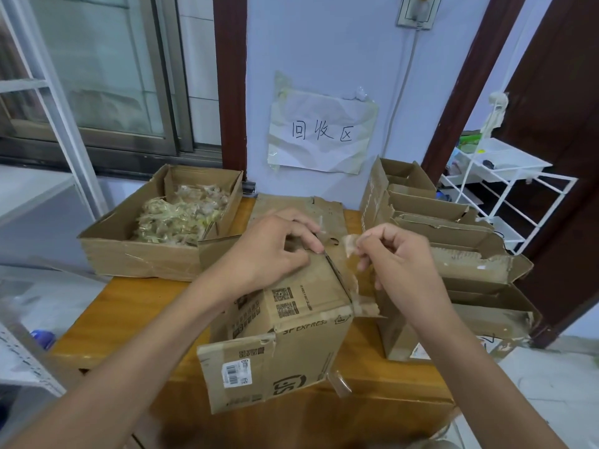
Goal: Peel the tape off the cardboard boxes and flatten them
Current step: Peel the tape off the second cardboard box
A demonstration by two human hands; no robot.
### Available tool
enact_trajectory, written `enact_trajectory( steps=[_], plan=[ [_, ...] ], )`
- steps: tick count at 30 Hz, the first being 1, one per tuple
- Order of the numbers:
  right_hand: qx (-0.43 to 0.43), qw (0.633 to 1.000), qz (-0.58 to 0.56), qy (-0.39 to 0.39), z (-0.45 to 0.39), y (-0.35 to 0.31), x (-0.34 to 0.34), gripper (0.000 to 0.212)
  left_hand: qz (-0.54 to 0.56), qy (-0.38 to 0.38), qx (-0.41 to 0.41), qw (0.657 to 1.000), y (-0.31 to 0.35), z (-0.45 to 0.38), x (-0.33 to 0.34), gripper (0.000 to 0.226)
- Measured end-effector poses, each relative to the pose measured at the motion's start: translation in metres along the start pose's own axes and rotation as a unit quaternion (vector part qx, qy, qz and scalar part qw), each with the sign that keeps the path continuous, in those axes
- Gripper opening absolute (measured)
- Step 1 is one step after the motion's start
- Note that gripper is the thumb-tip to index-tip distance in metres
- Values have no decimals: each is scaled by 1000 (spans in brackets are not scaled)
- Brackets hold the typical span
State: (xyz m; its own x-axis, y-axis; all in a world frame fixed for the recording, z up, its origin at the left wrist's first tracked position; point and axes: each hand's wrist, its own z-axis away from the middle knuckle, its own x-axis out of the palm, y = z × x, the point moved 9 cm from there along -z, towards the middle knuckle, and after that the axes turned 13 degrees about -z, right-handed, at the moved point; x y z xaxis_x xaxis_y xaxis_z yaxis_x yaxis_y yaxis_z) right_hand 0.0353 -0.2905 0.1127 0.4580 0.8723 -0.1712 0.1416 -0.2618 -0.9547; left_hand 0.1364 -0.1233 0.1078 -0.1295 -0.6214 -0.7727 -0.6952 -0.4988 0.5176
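A brown SF Express cardboard box [291, 325] stands on the wooden table [129, 312] in front of me, tilted, with printed codes and a white label facing me. My left hand [275, 251] rests on the box's top edge, fingers curled over it and holding it down. My right hand [398, 257] pinches a strip of clear tape [350, 244] that is lifted off the box's upper right edge. More tape clings along the box's right corner.
An open cardboard box [107, 251] holding a heap of crumpled used tape sits at the back left. Several torn, flattened boxes [453, 241] are stacked at the right. A paper sign [321, 131] hangs on the wall. A white wire rack [505, 189] stands at the far right.
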Motion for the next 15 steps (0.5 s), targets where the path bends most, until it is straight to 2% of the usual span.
enact_trajectory(
  steps=[3, 5, 7, 9, 11, 15],
  plan=[
    [-72, 994, 85, -2, -1, -20, 0, 11, -4, -33, -25, 999, -2, -5, 3, 25],
    [-162, 967, 185, -64, 7, -43, 19, 28, -10, -49, -32, 998, -3, -7, 3, 25],
    [-217, 924, 282, -138, 18, -56, 47, 32, -15, -56, -34, 998, -1, -7, 3, 21],
    [-233, 881, 376, -170, 21, -53, 66, 26, -54, -54, -38, 996, 0, -7, 1, 14],
    [-232, 854, 432, -174, 16, -45, 71, 18, -105, -55, -32, 992, 2, -6, 0, 15],
    [-201, 849, 452, -185, 8, -34, 65, 21, -130, -97, -21, 987, 8, -8, -1, 41]
  ],
)
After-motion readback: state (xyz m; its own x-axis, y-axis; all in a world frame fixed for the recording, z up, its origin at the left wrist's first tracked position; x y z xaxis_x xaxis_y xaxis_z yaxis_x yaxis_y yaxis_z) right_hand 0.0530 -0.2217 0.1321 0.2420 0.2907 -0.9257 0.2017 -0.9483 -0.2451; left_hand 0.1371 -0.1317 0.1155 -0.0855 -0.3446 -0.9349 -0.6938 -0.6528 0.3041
